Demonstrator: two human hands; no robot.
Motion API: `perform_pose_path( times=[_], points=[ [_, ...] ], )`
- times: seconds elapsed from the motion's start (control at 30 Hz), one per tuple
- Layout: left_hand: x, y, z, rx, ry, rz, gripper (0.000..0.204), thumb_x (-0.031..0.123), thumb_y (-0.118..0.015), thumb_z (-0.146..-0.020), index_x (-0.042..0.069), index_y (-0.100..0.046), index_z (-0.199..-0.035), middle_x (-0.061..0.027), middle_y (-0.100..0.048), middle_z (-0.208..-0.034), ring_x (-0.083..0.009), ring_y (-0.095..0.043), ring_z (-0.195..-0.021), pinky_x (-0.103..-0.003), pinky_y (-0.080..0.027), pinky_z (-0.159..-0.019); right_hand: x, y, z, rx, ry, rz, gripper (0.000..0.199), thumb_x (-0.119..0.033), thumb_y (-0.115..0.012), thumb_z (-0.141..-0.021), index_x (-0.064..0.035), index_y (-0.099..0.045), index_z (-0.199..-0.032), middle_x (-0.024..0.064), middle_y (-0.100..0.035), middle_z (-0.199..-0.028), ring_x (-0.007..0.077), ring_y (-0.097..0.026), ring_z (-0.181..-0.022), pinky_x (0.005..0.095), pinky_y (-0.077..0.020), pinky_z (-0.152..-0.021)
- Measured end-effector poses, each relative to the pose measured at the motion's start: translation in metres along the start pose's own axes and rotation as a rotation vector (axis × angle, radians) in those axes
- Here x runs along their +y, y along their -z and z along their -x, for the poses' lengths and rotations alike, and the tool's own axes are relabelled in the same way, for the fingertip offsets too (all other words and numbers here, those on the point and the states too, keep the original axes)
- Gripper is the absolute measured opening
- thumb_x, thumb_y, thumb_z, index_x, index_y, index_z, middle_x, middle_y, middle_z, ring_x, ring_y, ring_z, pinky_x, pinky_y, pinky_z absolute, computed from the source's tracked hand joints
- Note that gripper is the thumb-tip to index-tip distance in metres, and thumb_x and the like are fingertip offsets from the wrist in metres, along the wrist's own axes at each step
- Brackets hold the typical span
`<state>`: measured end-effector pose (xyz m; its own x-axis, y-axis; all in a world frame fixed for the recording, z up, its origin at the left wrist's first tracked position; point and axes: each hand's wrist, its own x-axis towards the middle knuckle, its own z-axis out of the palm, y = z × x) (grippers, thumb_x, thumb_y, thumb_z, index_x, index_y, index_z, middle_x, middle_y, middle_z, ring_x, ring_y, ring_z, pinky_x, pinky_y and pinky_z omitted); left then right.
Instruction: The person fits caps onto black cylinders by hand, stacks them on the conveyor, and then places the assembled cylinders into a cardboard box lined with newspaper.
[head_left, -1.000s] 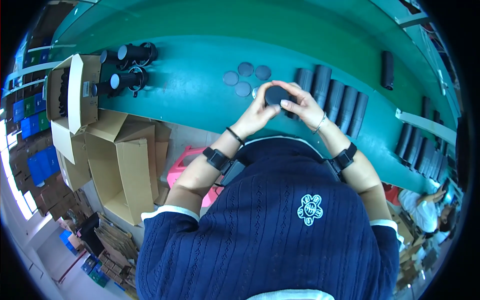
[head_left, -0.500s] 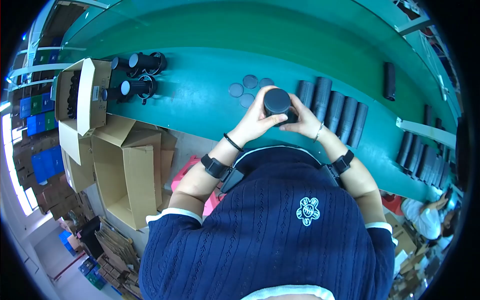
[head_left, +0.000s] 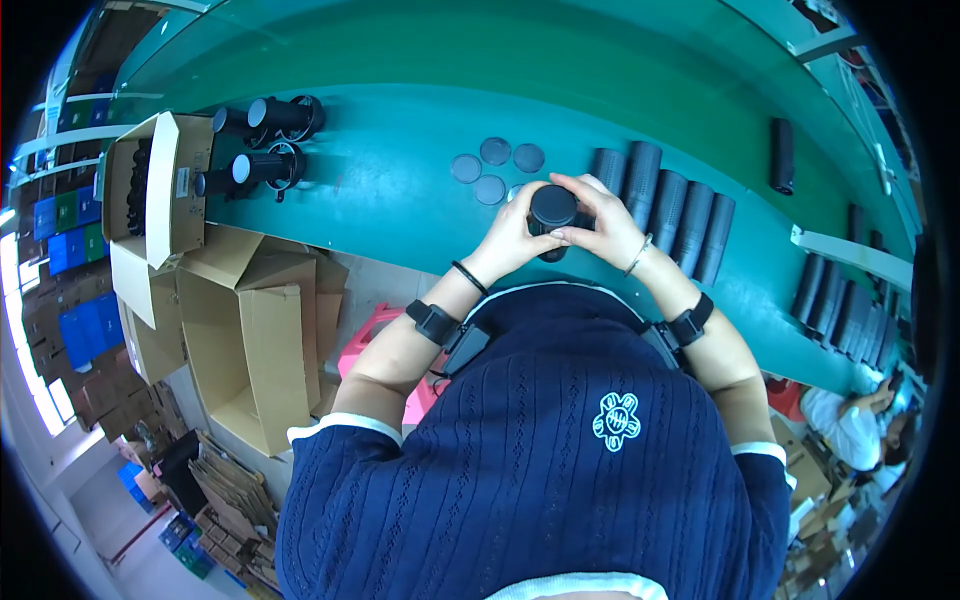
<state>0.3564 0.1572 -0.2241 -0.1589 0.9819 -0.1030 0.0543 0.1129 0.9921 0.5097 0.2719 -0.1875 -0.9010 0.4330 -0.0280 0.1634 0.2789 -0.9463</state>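
Note:
A black cylinder with a flat round black top [head_left: 553, 205] stands roughly upright between my hands, just past the table's near edge. My left hand [head_left: 512, 238] curls round its left side, thumb at the near rim. From the right, my right hand [head_left: 606, 228] wraps it, with fingers at the far rim and thumb meeting the left thumb in front. The cylinder's lower part is mostly hidden. Just beyond my left hand lie several thin dark discs [head_left: 489, 190], one partly covered by the fingers. Several black ribbed tubes [head_left: 668, 212] lie side by side right of my right hand.
Black cylindrical devices with rings [head_left: 283, 115] stand at the green table's left end. Beside them sits an opened carton [head_left: 180, 190], with a larger cardboard box [head_left: 225, 350] below. More black tubes [head_left: 850, 315] lie beyond a white bar at right. Another person [head_left: 845, 428] is at far right.
The black cylinder looks lower and smaller, farther from my head. My right fingers have moved over to its far rim, and both hands sit closer round the top.

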Motion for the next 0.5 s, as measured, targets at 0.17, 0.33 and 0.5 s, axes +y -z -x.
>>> perform_pose_path(
  times=[0.17, 0.33, 0.5],
  points=[
    [-0.004, -0.004, 0.008, 0.036, -0.054, -0.036, 0.065, 0.015, -0.077, -0.068, 0.001, -0.045, -0.123, -0.0178, -0.06, -0.108, -0.0317, -0.061, -0.101, -0.037, -0.049, -0.086, -0.003, -0.01, 0.007, 0.114, 0.037, 0.005, 0.063, -0.014, -0.078, -0.068, -0.0024, -0.051, -0.125, 0.0142, -0.054, -0.103, 0.0295, -0.055, -0.098, 0.0346, -0.0458, -0.087],
    [0.006, -0.008, 0.011, 0.042, -0.108, -0.107, 0.06, 0.012, -0.074, -0.067, 0.001, -0.048, -0.12, -0.0191, -0.06, -0.107, -0.0331, -0.061, -0.101, -0.037, -0.05, -0.084, -0.01, -0.014, 0.014, 0.137, -0.018, 0.094, 0.062, -0.011, -0.077, -0.066, -0.0002, -0.051, -0.122, 0.0149, -0.054, -0.103, 0.0306, -0.056, -0.098, 0.0354, -0.0457, -0.088],
    [0.015, -0.009, 0.01, 0.065, -0.092, -0.109, 0.056, 0.011, -0.072, -0.067, 0.001, -0.049, -0.118, -0.0188, -0.06, -0.107, -0.0336, -0.062, -0.099, -0.037, -0.05, -0.082, -0.004, -0.016, 0.013, 0.163, 0.062, -0.005, 0.062, -0.01, -0.077, -0.065, -0.0007, -0.051, -0.12, 0.0146, -0.054, -0.102, 0.0302, -0.056, -0.095, 0.0352, -0.0466, -0.085]
  ],
)
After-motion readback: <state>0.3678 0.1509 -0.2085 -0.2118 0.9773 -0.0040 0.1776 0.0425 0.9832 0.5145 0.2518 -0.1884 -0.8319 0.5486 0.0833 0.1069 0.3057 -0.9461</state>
